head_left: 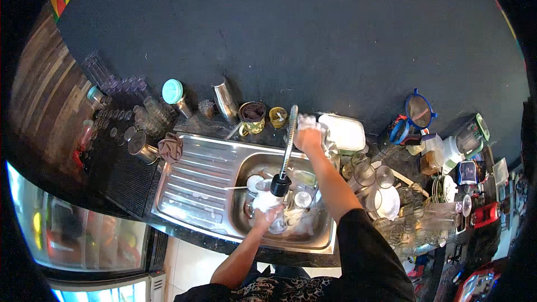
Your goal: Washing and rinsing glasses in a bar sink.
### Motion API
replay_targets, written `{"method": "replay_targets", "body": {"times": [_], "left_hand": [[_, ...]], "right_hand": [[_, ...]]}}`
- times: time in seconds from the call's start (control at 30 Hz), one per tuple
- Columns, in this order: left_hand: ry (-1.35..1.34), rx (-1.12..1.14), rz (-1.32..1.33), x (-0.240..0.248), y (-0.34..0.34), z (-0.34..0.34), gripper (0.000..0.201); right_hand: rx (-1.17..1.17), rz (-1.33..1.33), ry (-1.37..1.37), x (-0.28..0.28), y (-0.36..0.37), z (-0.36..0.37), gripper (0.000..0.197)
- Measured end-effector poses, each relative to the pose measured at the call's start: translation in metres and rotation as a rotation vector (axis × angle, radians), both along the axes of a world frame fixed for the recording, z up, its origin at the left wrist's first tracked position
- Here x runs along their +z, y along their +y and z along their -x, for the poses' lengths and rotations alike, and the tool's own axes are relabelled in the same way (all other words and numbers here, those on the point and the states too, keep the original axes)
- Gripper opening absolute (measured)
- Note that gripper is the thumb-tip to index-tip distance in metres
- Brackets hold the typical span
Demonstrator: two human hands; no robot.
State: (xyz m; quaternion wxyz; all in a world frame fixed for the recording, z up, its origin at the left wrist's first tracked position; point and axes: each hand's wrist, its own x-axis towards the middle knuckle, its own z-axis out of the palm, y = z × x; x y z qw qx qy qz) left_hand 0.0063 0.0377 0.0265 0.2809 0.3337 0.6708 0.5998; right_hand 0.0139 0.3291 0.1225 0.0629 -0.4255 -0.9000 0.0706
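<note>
A steel sink basin [244, 218] holds cups, dishes and suds. Above it hangs a spring-neck faucet [288, 151] with a black spray head [280, 185]. My left hand [269, 216] is in the basin, just below the spray head, closed around a pale, overexposed thing that I cannot make out. A small white cup [302, 199] lies to its right. My right hand [309, 135] reaches to the back of the sink, beside the faucet neck and a white rectangular tub [342, 132]. White suds cover its fingers, which hides their grip.
The ribbed drainboard [198, 176] lies left, with a brown cloth [170, 148] on its corner. Along the wall stand a steel shaker [225, 99], a patterned mug [252, 116] and a yellow cup [277, 117]. Glasses and a white plate [386, 204] crowd the right, near a blue-rimmed strainer [419, 110].
</note>
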Motion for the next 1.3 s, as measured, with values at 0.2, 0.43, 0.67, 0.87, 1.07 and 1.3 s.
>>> {"method": "replay_targets", "body": {"times": [0.2, 0.43, 0.67, 0.87, 1.07, 1.3], "left_hand": [[-0.108, -0.132, -0.139, 0.003, -0.011, 0.014, 0.039], [-0.399, -0.12, -0.137, 0.001, -0.023, 0.024, 0.029], [-0.284, -0.122, -0.093, 0.001, -0.018, 0.021, 0.03], [-0.284, -0.211, -0.1, -0.012, -0.015, 0.016, 0.044], [-0.315, -0.263, -0.038, -0.011, -0.007, 0.016, 0.045], [-0.399, -0.24, -0.097, 0.006, -0.005, 0.008, 0.039]], "right_hand": [[0.136, -0.017, 0.027, -0.026, 0.001, -0.009, 0.039], [-0.007, -0.335, 0.078, -0.027, -0.001, -0.056, 0.067], [0.015, -0.135, 0.292, -0.019, 0.037, -0.071, 0.056], [-0.064, -0.217, 0.097, -0.018, 0.023, -0.043, 0.054], [0.063, -0.22, 0.038, -0.009, 0.008, -0.017, 0.046], [0.114, -0.183, -0.067, -0.039, -0.001, -0.013, 0.023]]}}
